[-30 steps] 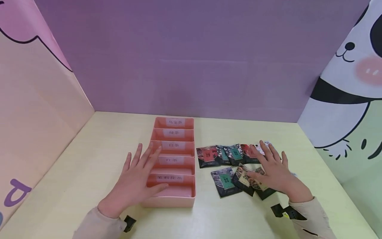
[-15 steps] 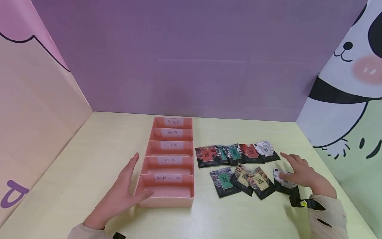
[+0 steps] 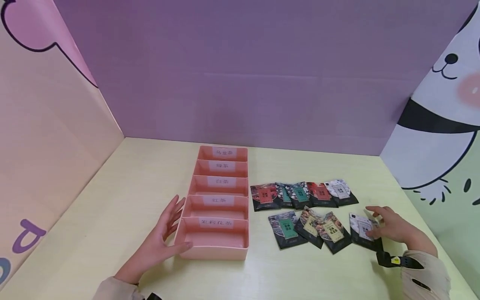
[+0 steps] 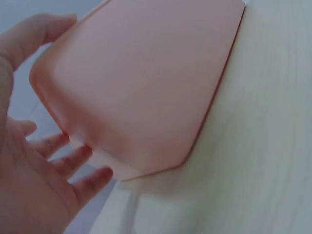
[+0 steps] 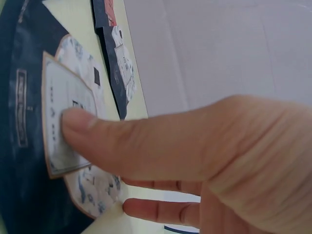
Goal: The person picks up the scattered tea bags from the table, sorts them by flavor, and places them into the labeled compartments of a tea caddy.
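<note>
Left hand, head view: left hand (image 3: 161,239) spread, thumb over the near rim of the pink five-compartment box (image 3: 213,253), fingers along its left side.
Right hand, head view: right hand (image 3: 399,227) spread, thumb at the rightmost tea sachet (image 3: 360,229) on the bench (image 3: 300,275).
Box, left wrist: smooth pink, fingertips at its edge.
Sachet, right wrist: dark, blue-and-white print; thumb tip over its label, pressure unclear.

pink box (image 3: 215,253) labels (image 3: 221,181), far to near: 乌龙茶, 绿茶, 白茶, 红茶, 茉莉花茶.
</note>
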`<state>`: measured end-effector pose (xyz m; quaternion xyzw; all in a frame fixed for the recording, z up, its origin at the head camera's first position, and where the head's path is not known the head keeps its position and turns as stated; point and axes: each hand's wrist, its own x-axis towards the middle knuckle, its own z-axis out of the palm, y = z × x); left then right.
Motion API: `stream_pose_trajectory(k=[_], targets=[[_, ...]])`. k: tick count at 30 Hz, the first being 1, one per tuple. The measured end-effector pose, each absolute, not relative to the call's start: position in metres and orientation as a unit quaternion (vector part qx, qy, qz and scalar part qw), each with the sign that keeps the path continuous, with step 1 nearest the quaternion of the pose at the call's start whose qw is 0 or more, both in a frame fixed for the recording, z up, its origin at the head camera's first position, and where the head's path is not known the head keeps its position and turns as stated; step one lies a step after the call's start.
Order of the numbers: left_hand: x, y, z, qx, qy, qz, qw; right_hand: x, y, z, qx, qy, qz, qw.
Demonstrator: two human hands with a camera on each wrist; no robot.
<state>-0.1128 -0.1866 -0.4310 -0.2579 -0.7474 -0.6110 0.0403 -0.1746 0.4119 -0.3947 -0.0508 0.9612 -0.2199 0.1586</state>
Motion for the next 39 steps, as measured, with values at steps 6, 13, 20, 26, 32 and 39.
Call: stream_pose_trajectory(k=[6,13,20,26,32,39], targets=[[-0.116,-0.193,-0.436,-0.253,-0.732,-0.632,0.025,-0.179,0.410,-0.397,-0.046,0.955,-0.240,0.170],[-0.117,-0.194,-0.437,-0.245,-0.731,-0.636,0.015,-0.177,0.411,-0.398,-0.031,0.958,-0.248,0.140],[-0.118,-0.192,-0.438,-0.240,-0.726,-0.644,0.007,-0.174,0.416,-0.393,0.015,0.948,-0.290,0.133],[-0.118,-0.192,-0.439,-0.241,-0.719,-0.652,0.003,-0.171,0.417,-0.384,0.018,0.943,-0.310,0.118],[-0.118,-0.192,-0.440,-0.239,-0.717,-0.655,0.002,-0.166,0.421,-0.372,0.003,0.940,-0.323,0.107],[-0.118,-0.192,-0.441,-0.236,-0.715,-0.658,0.003,-0.164,0.419,-0.354,0.005,0.957,-0.281,0.064]])
